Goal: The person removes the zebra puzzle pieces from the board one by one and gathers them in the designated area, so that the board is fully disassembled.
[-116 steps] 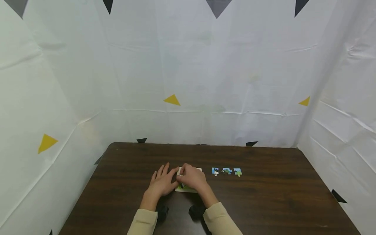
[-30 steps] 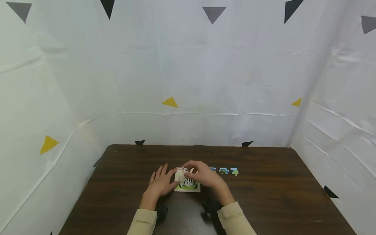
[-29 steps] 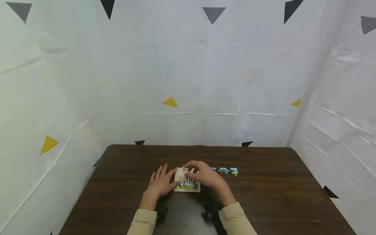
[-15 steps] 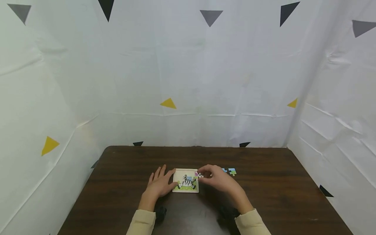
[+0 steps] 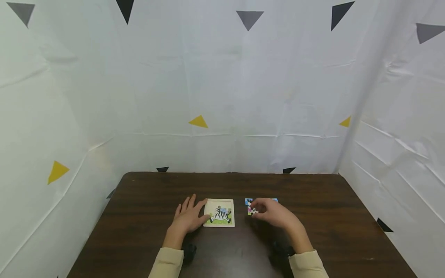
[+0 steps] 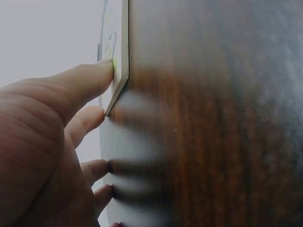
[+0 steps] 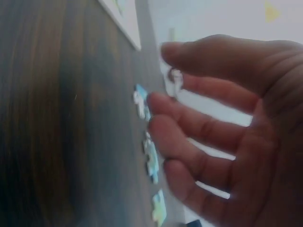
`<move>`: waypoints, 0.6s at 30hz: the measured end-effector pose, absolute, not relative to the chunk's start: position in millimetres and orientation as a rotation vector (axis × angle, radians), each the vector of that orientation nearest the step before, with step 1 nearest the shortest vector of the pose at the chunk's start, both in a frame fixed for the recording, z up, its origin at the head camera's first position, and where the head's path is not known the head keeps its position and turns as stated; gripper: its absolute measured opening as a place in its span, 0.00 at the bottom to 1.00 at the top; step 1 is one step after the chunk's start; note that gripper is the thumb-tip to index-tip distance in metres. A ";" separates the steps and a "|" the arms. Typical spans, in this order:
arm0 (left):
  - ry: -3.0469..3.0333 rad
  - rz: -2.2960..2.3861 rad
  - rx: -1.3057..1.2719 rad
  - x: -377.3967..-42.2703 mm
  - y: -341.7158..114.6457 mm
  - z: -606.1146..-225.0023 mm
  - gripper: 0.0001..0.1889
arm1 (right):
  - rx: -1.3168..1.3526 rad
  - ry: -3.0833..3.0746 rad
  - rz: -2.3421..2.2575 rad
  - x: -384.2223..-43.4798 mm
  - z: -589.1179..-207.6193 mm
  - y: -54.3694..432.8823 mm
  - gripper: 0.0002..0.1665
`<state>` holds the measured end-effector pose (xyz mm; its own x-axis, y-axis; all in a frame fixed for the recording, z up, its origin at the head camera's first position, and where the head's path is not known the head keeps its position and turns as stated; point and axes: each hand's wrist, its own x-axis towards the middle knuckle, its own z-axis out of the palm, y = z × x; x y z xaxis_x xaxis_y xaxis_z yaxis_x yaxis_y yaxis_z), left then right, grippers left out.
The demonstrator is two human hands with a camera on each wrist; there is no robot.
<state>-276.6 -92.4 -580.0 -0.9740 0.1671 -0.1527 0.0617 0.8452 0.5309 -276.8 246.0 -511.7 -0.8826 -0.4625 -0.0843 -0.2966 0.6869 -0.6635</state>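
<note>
The zebra jigsaw tray (image 5: 213, 204) lies flat on the dark wood-grain worktop (image 5: 333, 224). At its left edge, the left hand (image 5: 187, 218) has its fingers spread and relaxed, thumb and forefinger touching the frame. To the tray's right, the right hand (image 5: 274, 212) pinches one jigsaw piece (image 5: 252, 211) between thumb and fingers, near three loose pieces (image 7: 151, 161) in a row.

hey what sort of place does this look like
Probably a makeshift recording booth or test area: creased white sheeting stands behind and on both sides of a dark brown table, and yellow, black and grey triangles dot it, perhaps as markers.
</note>
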 end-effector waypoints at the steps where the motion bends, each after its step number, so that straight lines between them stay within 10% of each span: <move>1: 2.830 0.804 0.175 -277.4 -92.3 -581.3 0.38 | -0.612 2.649 -0.954 -277.4 -513.6 248.1 0.15; 18: 2.843 0.813 0.185 -280.0 -93.3 -589.2 0.37 | -0.440 2.660 -0.922 -281.5 -533.7 255.6 0.18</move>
<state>-280.0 -93.3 -589.2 -0.9763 0.1678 -0.1363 0.0705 0.8430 0.5333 -281.5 255.6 -533.7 -0.9110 -0.3754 -0.1708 -0.1891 0.7482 -0.6360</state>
